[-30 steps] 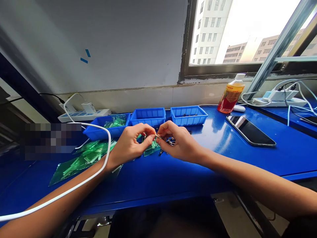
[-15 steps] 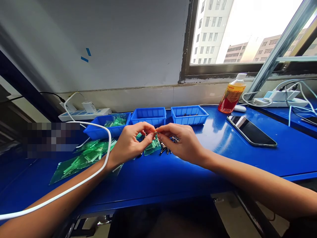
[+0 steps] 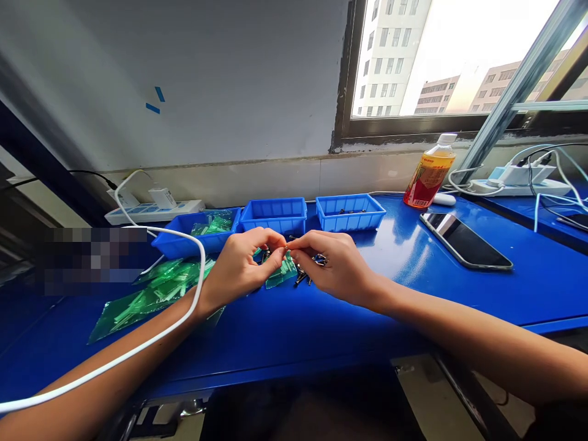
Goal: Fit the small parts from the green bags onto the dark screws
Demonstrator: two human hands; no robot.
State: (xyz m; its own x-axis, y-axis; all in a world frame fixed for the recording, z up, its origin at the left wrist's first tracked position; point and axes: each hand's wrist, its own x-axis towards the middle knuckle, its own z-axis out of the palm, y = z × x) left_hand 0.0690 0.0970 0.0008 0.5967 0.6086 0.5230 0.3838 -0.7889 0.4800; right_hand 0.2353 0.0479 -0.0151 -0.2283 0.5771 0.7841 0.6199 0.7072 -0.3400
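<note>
My left hand (image 3: 245,260) and my right hand (image 3: 333,263) meet fingertip to fingertip above the table. Both are closed in a pinch on a small brass-coloured metal piece (image 3: 286,247), mostly covered by the fingers, so its exact kind does not show. Under and behind my right hand lies a pile of small dark and silvery metal parts (image 3: 301,277). A small green plastic bag (image 3: 281,271) rests on the table just below the fingertips. More green bags with pale strips in them (image 3: 160,288) lie beside my left forearm.
Three blue bins stand along the wall: the left bin (image 3: 163,245) with green bags, the middle bin (image 3: 273,220), and the right bin (image 3: 351,222) with dark bits. A phone (image 3: 463,241) and a drink bottle (image 3: 428,174) are at right. A white cable (image 3: 201,263) crosses my left forearm.
The brass-coloured piece now shows less between my fingertips, which have drawn slightly closer together. The whole view has shifted a little; the bins and bags stay in place.
</note>
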